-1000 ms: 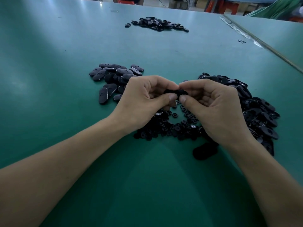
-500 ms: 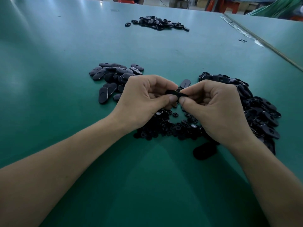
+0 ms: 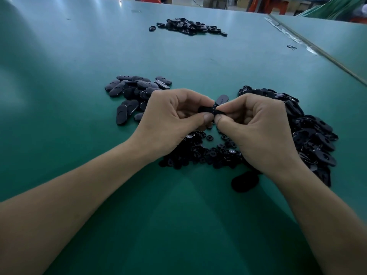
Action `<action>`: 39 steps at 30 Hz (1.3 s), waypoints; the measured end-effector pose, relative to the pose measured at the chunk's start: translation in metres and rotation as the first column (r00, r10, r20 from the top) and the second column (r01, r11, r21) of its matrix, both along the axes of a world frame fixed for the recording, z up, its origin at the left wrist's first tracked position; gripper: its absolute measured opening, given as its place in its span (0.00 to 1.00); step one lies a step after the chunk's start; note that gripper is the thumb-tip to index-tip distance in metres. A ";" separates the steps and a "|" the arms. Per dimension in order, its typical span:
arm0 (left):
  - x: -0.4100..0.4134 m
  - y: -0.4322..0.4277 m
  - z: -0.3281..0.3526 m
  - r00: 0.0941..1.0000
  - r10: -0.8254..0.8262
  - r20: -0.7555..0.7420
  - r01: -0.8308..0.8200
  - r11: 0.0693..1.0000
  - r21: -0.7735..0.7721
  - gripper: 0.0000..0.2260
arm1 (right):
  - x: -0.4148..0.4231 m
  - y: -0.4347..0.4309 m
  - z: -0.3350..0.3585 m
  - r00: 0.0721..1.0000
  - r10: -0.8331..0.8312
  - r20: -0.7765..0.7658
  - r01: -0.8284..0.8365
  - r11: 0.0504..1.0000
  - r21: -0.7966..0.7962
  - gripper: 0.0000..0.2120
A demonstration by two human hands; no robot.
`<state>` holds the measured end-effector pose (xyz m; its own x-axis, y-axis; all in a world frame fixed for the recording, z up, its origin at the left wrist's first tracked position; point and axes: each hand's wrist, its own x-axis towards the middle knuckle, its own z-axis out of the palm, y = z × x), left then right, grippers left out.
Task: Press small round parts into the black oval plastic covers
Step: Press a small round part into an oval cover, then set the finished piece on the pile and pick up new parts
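Note:
A black oval cover (image 3: 208, 110) is held above the green table (image 3: 178, 215), pinched between both hands. My left hand (image 3: 170, 122) grips its left end with thumb and fingers. My right hand (image 3: 258, 128) pinches its right end, thumb underneath. Below the hands lies a heap of small round parts (image 3: 206, 153). A pile of oval covers (image 3: 135, 92) lies to the left, and a larger pile of covers (image 3: 313, 135) to the right. Whether a round part sits in the held cover is hidden by my fingers.
One loose oval cover (image 3: 222, 99) lies just beyond my fingertips, another single cover (image 3: 245, 181) under my right wrist. A third heap of black parts (image 3: 188, 27) lies far back. A table seam (image 3: 317, 50) runs along the right side.
Both hands have stayed nearly in place on the cover. The loose cover beyond my fingertips, hidden a second ago, now shows.

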<state>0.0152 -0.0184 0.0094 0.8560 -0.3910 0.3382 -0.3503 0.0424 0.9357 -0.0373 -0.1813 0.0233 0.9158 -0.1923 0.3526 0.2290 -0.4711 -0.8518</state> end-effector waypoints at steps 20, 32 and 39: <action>0.002 0.000 -0.001 0.969 0.225 0.103 -0.224 0.974 -0.022 0.07 | -0.008 -0.026 0.000 0.800 -0.572 -0.180 0.218 0.557 -0.801 0.16; 0.024 0.013 0.013 0.896 0.440 0.063 -0.444 0.895 0.046 0.05 | -0.006 -0.033 0.002 0.844 -0.535 -0.050 0.344 0.610 -0.714 0.10; 0.039 0.029 0.006 0.805 0.533 0.262 -0.589 0.772 0.239 0.08 | -0.003 -0.034 0.000 0.814 -0.578 0.054 0.452 0.573 -0.684 0.12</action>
<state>0.0545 0.0108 0.0154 0.8940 0.0374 0.4466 -0.3764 -0.4785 0.7934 -0.0404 -0.2157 0.0235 0.7873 -0.4349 0.4371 -0.3371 -0.8972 -0.2854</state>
